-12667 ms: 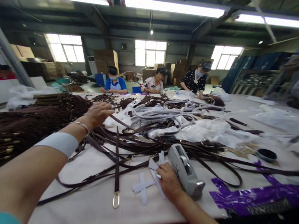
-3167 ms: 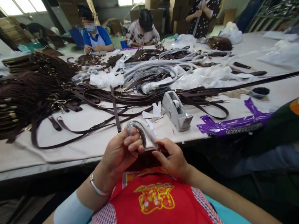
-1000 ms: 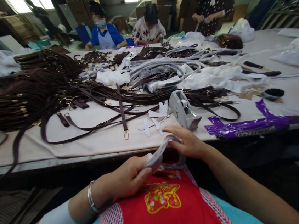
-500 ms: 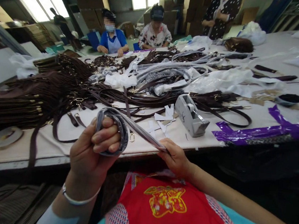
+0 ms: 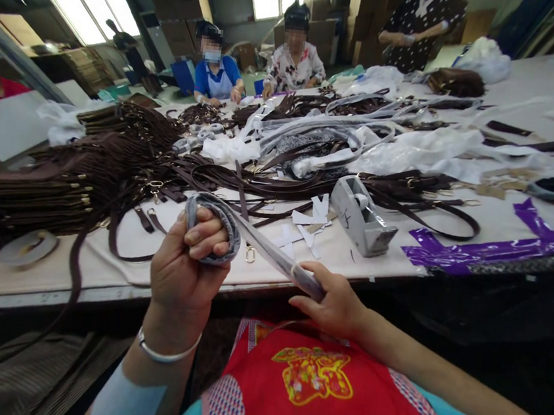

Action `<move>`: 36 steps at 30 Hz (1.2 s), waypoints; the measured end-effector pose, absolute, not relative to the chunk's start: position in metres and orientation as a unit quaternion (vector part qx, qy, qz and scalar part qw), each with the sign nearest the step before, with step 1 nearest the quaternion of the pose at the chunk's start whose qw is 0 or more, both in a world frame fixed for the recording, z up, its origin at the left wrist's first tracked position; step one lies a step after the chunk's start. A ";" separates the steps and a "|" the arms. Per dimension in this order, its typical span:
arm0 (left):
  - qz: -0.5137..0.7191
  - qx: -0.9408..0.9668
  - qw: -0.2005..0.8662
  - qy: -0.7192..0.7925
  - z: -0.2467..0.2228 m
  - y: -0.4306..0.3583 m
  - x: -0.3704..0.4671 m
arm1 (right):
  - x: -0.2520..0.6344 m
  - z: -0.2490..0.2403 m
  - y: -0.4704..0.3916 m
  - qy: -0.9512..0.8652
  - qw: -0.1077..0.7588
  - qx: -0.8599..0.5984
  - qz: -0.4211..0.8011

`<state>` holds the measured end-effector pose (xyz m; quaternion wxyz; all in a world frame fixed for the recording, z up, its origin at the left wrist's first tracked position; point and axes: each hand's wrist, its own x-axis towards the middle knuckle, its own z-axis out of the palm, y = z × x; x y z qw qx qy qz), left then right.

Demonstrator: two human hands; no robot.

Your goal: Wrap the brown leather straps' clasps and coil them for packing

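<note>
My left hand (image 5: 189, 267) is raised over the table's front edge, closed, with a grey plastic-wrapped strap (image 5: 267, 249) wound in a coil around its fingers. From that coil a straight length runs down to the right. My right hand (image 5: 339, 303) grips this length between thumb and fingers, low in front of the red apron (image 5: 275, 412). A small metal clasp (image 5: 250, 253) lies on the table just behind the strap. Beyond it are white paper strips (image 5: 310, 221) and a grey tape dispenser (image 5: 362, 216).
Dark brown straps (image 5: 279, 185) with metal clips spread across the table (image 5: 120, 283). Stacked brown pieces (image 5: 24, 207) and a tape roll (image 5: 28, 249) are at left. Purple tape (image 5: 495, 250) covers the right front edge. Clear plastic (image 5: 421, 150) lies behind. Several people are across the table.
The free length between my hands has become longer, and my right hand has shifted slightly right along it. My left hand still holds the coil. The view has shifted a little.
</note>
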<state>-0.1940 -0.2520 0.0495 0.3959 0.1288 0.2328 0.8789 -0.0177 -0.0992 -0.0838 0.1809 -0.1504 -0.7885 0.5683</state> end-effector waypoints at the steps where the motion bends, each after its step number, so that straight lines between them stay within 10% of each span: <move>1: 0.882 0.131 0.377 0.251 0.050 -0.250 -0.194 | -0.019 -0.083 -0.100 -0.819 0.184 -0.148 0.524; 9: 0.761 0.276 -0.018 0.586 0.011 -0.225 -0.176 | -0.016 -0.057 -0.102 -0.567 -0.228 0.064 0.789; 14: 0.388 0.545 -0.147 0.728 -0.043 -0.229 -0.174 | -0.008 -0.065 -0.089 -0.395 -0.217 0.078 0.889; 24: 0.135 0.584 0.035 0.800 -0.080 -0.241 -0.172 | -0.002 -0.078 -0.040 -0.364 -0.042 -0.127 0.922; 36: 0.354 0.481 0.542 0.592 -0.078 -0.295 -0.153 | -0.001 -0.103 -0.037 -0.333 0.081 -0.133 0.930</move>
